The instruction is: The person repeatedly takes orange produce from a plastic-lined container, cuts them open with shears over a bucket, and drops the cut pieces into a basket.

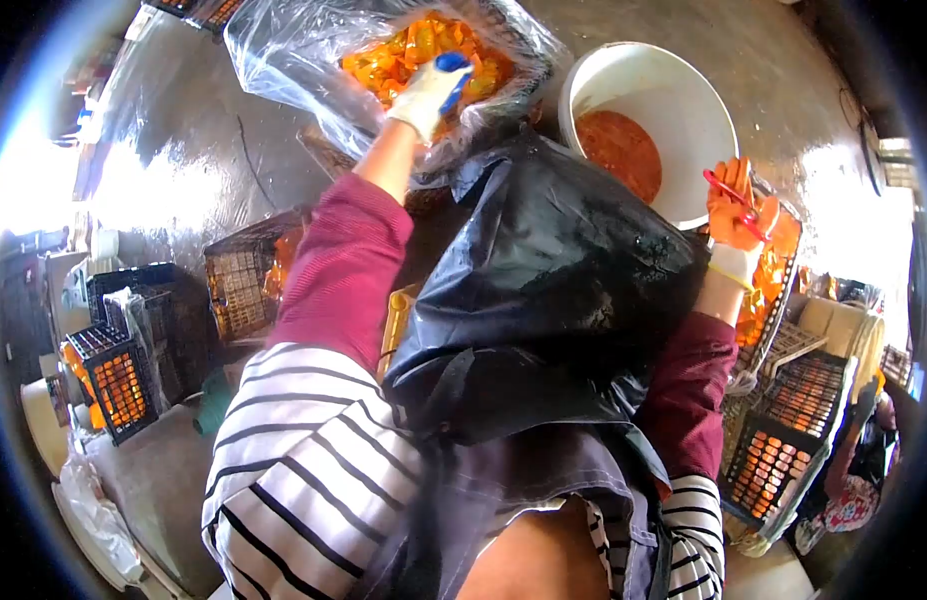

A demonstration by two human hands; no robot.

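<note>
My left hand [435, 92], in a white glove with blue on it, is over orange pieces [388, 68] in a clear plastic bag [283, 60] at the top. Its fingers look curled, and what they hold, if anything, is hidden. At the right, my right hand [740, 212] wears an orange glove and holds a red-handled tool [733, 192] across its fingers. That hand is beside the rim of a white bucket [698, 110] with reddish-orange contents at the bottom. A black apron [553, 290] covers my lap between my arms.
A crate [245, 285] stands left of my left arm, with dark crates [123, 390] farther left. More orange pieces [773, 290] are in a crate beside my right wrist. Stacked crates [783, 440] stand at the lower right, near patterned cloth [851, 505]. The floor looks wet.
</note>
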